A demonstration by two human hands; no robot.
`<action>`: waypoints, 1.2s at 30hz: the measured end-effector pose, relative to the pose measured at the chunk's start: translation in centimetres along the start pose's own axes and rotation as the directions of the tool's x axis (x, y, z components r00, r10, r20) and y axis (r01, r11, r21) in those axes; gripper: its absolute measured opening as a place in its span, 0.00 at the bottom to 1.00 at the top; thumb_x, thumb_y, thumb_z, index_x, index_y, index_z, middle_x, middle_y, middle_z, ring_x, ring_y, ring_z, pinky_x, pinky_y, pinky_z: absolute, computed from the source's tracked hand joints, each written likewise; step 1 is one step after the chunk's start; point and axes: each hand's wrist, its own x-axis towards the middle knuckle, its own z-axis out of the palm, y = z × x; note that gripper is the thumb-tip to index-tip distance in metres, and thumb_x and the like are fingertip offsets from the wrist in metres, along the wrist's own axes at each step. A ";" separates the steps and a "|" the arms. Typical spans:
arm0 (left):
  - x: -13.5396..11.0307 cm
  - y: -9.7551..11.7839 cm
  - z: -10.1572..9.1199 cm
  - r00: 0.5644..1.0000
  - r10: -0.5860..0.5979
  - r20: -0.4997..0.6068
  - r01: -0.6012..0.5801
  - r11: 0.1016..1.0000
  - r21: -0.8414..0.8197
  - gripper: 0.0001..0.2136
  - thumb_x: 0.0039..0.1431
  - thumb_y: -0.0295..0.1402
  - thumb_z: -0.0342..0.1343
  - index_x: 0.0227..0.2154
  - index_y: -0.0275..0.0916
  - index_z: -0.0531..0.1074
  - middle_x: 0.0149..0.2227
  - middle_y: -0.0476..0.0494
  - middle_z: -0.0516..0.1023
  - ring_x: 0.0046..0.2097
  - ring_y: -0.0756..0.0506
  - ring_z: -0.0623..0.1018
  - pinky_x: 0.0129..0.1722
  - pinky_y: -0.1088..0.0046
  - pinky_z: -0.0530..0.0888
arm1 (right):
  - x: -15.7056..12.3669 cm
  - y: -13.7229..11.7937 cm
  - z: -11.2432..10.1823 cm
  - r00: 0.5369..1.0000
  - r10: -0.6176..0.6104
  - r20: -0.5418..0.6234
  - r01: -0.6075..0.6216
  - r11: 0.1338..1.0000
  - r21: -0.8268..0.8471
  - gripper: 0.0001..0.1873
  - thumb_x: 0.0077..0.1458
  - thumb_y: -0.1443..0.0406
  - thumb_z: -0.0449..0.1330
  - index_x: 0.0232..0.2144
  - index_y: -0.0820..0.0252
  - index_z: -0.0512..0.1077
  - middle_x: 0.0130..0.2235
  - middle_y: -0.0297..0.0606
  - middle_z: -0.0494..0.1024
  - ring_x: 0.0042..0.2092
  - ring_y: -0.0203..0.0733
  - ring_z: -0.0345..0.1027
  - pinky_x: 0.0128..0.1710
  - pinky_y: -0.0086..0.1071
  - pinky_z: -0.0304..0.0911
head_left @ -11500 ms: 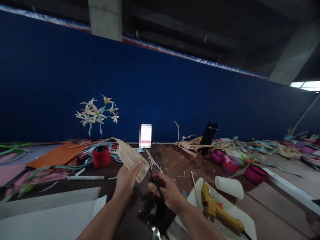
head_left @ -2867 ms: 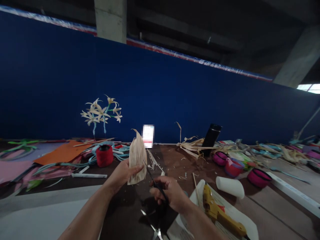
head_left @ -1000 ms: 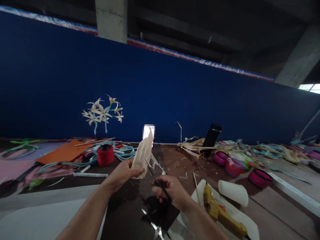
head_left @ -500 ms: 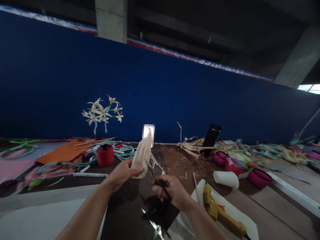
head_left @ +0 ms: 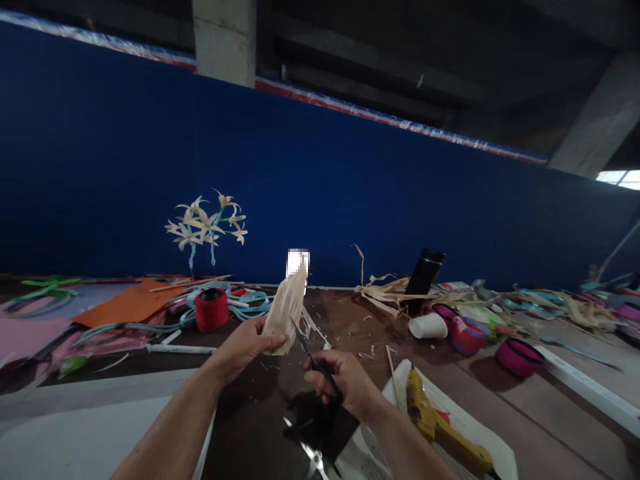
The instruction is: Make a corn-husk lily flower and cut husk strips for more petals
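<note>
Pinched between the thumb and fingers of my left hand (head_left: 250,347) is a pale, fibrous dried corn husk (head_left: 285,310), its narrow end pointing up and away from me. My right hand (head_left: 340,380) is closed around a slim, dark, pointed tool (head_left: 323,369). The tip of this tool reaches the husk's right edge; whether it touches cannot be made out. Thin loose strips (head_left: 314,323) hang beside the husk. Below my hands, silver scissors (head_left: 315,459) lie on the dark table (head_left: 245,420).
A yellow glue gun (head_left: 440,427) rests on white paper at right. Beyond it are a white cup-like cylinder (head_left: 427,327), a magenta ring (head_left: 520,357) and a black bottle (head_left: 424,277). Red thread (head_left: 211,310), orange paper (head_left: 130,301) and husk flowers (head_left: 205,223) stand or lie at left.
The white cylinder has shifted left and farther back, closer to the black bottle. My hands, the husk and the dark tool have hardly moved.
</note>
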 end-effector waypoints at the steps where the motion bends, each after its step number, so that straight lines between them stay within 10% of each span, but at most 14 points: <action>1: 0.0 0.0 0.0 1.000 -0.002 0.001 0.002 1.000 -0.001 0.18 0.40 0.39 0.64 0.35 0.34 0.74 0.31 0.44 0.79 0.31 0.45 0.75 0.34 0.73 0.68 | 0.0 0.0 0.0 1.000 -0.001 0.001 0.001 1.000 -0.002 0.20 0.39 0.54 0.67 0.31 0.64 0.72 0.19 0.27 0.66 0.20 0.28 0.56 0.19 0.23 0.54; 24: -0.2 0.0 -0.1 0.999 -0.050 -0.020 0.052 0.993 0.110 0.20 0.41 0.44 0.62 0.35 0.34 0.75 0.21 0.52 0.73 0.19 0.53 0.63 0.21 0.77 0.57 | 0.2 0.5 -0.2 1.000 -0.023 0.021 0.022 0.999 0.036 0.20 0.42 0.55 0.66 0.33 0.64 0.71 0.20 0.28 0.68 0.20 0.28 0.58 0.21 0.24 0.55; 36: 1.1 -1.5 1.6 0.967 0.016 -0.254 -0.008 0.999 0.035 0.20 0.42 0.42 0.62 0.36 0.33 0.72 0.26 0.46 0.75 0.21 0.52 0.67 0.20 0.78 0.63 | -0.1 0.8 0.3 0.994 -0.072 0.079 0.066 0.995 0.081 0.25 0.43 0.51 0.66 0.35 0.64 0.69 0.26 0.31 0.70 0.25 0.30 0.61 0.26 0.25 0.57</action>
